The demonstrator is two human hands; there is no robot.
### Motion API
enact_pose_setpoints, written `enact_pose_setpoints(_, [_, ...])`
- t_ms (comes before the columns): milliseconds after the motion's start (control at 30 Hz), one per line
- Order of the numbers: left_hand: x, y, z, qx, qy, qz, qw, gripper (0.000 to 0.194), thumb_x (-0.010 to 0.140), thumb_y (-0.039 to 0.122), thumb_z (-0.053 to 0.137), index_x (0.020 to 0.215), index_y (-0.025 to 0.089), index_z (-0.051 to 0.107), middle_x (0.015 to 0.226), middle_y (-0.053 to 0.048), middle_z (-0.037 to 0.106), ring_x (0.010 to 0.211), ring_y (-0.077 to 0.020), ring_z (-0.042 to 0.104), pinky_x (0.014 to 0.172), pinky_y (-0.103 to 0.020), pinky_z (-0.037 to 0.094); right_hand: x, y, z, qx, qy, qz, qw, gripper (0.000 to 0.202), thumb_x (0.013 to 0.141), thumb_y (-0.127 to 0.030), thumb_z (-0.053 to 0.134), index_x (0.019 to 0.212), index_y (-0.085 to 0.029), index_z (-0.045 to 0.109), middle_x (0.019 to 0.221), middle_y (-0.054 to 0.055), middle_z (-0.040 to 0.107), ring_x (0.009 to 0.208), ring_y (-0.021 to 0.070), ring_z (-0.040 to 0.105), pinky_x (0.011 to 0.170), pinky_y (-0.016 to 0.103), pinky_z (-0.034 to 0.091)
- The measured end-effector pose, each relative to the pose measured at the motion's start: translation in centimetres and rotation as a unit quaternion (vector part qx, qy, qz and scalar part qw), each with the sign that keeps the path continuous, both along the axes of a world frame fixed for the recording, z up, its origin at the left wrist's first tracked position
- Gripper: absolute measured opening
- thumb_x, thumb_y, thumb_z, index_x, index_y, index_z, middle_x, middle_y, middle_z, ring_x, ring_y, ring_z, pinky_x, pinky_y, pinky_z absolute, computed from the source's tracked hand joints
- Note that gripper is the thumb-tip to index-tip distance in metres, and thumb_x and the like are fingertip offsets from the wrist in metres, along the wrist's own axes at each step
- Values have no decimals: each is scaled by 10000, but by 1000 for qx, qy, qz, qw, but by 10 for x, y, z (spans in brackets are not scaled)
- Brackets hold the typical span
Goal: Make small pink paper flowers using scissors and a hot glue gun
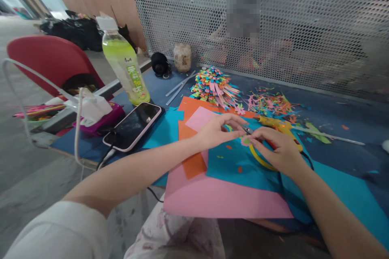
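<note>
Over the coloured sheets, my left hand (pixel 223 129) reaches in from the left, its thumb and fingers curved near a small dark metal tool tip (pixel 247 130). Whether it grips that tip is hard to see. My right hand (pixel 272 145) pinches a small pink and green paper piece (pixel 245 141) between thumb and fingers. Beneath the hands lie a blue sheet (pixel 227 172), an orange sheet (pixel 193 164) and a large pink sheet (pixel 219 200). A yellow glue gun (pixel 281 127) rests just behind my right hand, and a yellow ring (pixel 261 160) shows below it.
A heap of fringed paper (pixel 215 87) and shredded scraps (pixel 270 105) lie at the back. On the left are a phone (pixel 133 125), a tilted green bottle (pixel 126 64) and a purple tissue box (pixel 112 117). Perforated metal mesh (pixel 188 12) stands behind the table.
</note>
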State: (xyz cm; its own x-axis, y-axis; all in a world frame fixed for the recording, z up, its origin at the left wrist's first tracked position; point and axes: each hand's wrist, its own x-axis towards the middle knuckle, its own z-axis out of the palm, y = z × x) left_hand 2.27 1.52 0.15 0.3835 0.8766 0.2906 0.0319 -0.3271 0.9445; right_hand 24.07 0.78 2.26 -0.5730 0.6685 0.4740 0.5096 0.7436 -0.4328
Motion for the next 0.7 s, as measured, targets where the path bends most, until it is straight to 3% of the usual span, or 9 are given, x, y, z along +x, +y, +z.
enact_pose_setpoints(700, [2, 5, -8, -5, -67, -31, 997, 324, 857, 324, 738, 1108, 128, 677, 933, -83, 745, 885, -156, 705, 745, -245, 529, -1, -2, 2, -35, -8, -7, 999, 179, 965, -288, 573, 818, -246, 665, 761, 41, 703, 683, 182, 663, 573, 305, 492])
